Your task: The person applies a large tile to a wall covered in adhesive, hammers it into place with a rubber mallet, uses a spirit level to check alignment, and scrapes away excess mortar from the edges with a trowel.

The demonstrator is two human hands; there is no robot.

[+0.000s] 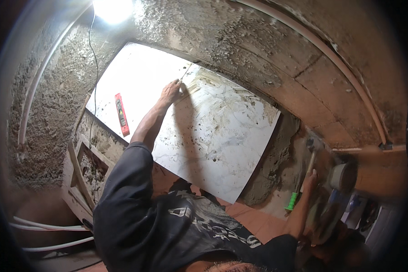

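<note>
A large white marble-patterned slab [240, 136], smeared and specked with mud-coloured mortar, spans the middle. My left hand [171, 92] is over its far part, fingers closed; a thin line shows past the fingertips toward the far edge, but what they pinch is too small to make out. Off to the right, my right hand [310, 180] is closed round the pale handle of a hammer [312, 158], its dark head pointing away from me. A bright green handle [292, 201] of another tool lies beside that hand. On the slab's left part rests a red spirit level [121, 115].
Wet grey mortar [267, 158] shows past the slab's right edge. Rough plastered walls rise behind and at left. A dark cable [96, 68] hangs from a bright lamp [113, 9]. A wooden frame [77, 181] and white pipes [54, 228] are at left; a blurred bucket [343, 177] is at right.
</note>
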